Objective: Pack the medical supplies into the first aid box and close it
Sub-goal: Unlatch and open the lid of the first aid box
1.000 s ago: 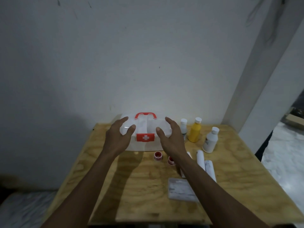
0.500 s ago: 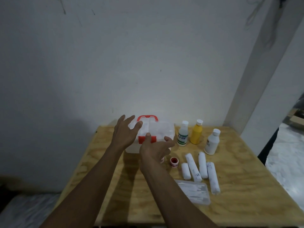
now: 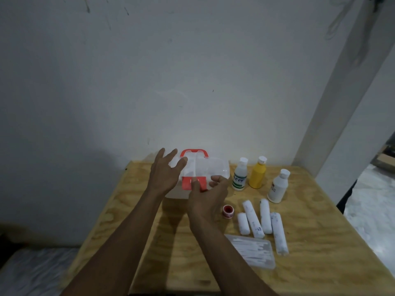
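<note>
Our right hand [image 3: 206, 194] pinched the red latch [image 3: 193, 183] at the first aid box [image 3: 210, 170] front; left hand [image 3: 165, 175], fingers spread, steadied its left side.

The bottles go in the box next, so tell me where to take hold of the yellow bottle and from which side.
Take the yellow bottle around its straight middle, below the white cap, coming from the front. It stands upright, with a white bottle close on its left and another further off on its right, so a front approach with the right hand looks least likely to knock either.
</note>
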A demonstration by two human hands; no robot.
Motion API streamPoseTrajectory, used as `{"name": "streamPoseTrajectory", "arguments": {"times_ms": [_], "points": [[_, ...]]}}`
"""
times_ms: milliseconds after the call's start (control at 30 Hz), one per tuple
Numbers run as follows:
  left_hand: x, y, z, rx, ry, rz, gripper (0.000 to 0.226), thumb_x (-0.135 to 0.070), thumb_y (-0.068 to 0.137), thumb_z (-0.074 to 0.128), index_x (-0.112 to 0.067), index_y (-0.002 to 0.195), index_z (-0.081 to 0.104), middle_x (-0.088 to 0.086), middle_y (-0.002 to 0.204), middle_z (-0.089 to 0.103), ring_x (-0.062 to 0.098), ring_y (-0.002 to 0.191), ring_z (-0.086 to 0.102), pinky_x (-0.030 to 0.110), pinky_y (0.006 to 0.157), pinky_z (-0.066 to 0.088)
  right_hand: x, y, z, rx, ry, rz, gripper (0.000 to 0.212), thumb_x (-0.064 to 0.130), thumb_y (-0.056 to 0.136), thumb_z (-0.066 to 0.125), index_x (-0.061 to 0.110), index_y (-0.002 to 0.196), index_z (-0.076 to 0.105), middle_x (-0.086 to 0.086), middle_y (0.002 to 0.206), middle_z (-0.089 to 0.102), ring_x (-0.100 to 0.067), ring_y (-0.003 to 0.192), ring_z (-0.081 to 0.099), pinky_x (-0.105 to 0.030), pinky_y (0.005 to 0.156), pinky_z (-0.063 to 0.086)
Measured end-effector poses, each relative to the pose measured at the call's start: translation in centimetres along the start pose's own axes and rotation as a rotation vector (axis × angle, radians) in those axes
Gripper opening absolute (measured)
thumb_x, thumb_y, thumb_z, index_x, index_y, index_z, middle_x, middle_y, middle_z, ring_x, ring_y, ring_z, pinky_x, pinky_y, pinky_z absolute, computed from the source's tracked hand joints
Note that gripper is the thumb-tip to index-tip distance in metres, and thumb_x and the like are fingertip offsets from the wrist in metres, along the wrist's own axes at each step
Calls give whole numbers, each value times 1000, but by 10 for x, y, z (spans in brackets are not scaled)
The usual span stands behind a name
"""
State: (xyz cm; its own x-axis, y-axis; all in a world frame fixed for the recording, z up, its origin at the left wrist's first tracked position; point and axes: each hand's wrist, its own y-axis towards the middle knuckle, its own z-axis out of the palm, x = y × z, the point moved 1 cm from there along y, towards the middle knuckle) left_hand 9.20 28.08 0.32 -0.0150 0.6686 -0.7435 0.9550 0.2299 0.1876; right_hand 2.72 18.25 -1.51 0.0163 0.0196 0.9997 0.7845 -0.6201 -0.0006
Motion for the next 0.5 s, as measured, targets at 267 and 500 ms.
{"name": "streamPoseTrajectory", "arguments": {"times_ms": [267,500], "points": [[2,0,0,11,2,14,60,-57,91,49,-31,145,41,0,162,21,28,146,28,50,115,27,2,16,-33,435,-233,-532,38,33,90,69,19,124,60,1,121,66,-13,103,63,-29,91,55],[4,-1,-4,30,-38,44,62,-57,94,43,-29,149,31,2,161,24,26,147,25,48,116,24,14,53,-35,348,-640,-1118,17,26,87,71,16,100,75,-3,91,77,-23,84,65,-35,65,52]]}}
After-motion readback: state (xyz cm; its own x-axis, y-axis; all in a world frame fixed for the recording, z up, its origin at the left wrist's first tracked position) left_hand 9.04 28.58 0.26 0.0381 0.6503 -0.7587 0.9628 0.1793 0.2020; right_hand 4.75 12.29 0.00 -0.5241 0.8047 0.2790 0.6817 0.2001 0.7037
